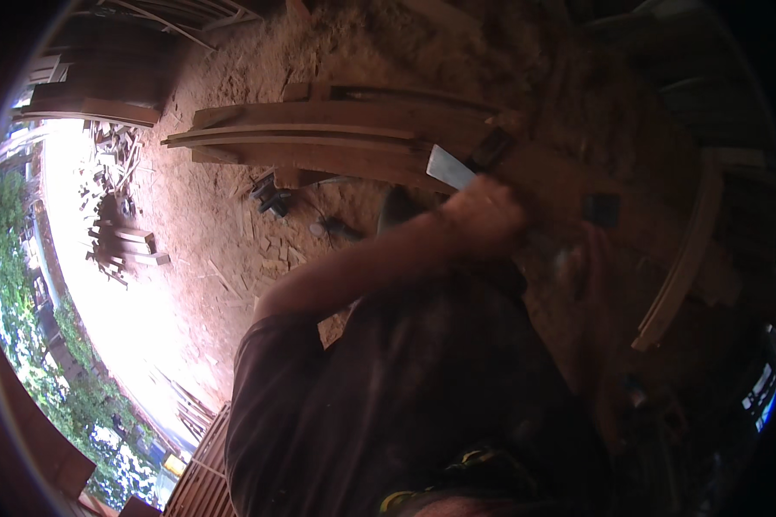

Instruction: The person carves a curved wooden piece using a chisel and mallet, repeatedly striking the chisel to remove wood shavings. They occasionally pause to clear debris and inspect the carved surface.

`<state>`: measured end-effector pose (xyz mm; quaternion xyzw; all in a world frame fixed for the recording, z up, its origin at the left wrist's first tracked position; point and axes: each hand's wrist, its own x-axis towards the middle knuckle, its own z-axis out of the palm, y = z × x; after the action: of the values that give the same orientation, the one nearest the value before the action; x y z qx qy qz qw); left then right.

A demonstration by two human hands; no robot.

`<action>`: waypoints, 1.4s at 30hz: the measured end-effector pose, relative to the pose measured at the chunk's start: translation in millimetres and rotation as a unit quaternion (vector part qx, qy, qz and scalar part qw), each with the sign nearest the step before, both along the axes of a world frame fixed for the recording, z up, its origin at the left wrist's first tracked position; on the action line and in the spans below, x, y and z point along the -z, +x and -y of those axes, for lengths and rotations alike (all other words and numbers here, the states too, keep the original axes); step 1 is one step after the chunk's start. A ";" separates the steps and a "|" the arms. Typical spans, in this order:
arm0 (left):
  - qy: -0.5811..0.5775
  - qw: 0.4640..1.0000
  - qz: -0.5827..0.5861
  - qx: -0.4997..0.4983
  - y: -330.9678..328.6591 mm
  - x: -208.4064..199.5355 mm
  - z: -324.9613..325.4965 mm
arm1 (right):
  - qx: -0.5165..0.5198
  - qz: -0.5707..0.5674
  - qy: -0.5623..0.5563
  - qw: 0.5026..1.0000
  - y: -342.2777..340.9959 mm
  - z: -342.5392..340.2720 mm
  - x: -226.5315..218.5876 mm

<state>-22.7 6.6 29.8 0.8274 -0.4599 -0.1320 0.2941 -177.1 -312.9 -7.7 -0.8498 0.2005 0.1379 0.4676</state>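
Note:
My left hand (489, 215) reaches across in front of my body, its fingers closed round a flat, pale-grey, straight-edged piece (448, 167). That piece sticks out past the fist toward the upper left, over the near edge of a long wooden board (336, 161). Its other end is hidden in the grip. Farther right, in shadow and slightly blurred, my right hand (593, 263) has its fingers stretched out. They point at a small dark square (602, 209) lying on the wood. Close beyond the left hand is a dark block-like thing (491, 148).
Narrow wooden strips (319, 132) lie along the board. A curved wooden piece (683, 254) stands out at the right. Dark tool-like objects (272, 196) and wood offcuts (278, 252) lie on the sawdust-covered ground (190, 202). More cut timber (134, 246) is piled by the bright opening at left.

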 end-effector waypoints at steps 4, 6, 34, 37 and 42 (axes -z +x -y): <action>-0.077 0.978 -0.077 -0.178 54.1 -58.7 -37.5 | -0.012 0.051 -0.268 0.962 -41.8 64.6 89.6; -0.295 0.914 -0.148 -0.236 79.6 -59.5 -58.0 | -0.037 -0.019 -0.358 0.933 -46.1 48.0 94.5; -0.382 0.861 -0.288 -0.172 101.7 -38.0 -59.8 | 0.357 0.281 0.078 0.887 31.1 -151.1 -134.6; -0.368 0.879 -0.253 -0.170 98.5 -48.7 -64.5 | 0.302 0.292 0.030 0.907 28.2 -163.4 -145.3; -0.315 0.896 -0.265 -0.166 97.4 -57.4 -69.4 | 0.242 0.294 0.019 0.924 31.4 -178.4 -166.1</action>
<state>74.7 76.0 87.2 0.6900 -0.2388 -0.1437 0.6680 -145.7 -134.5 158.4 -0.7690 0.2503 -0.2319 0.5406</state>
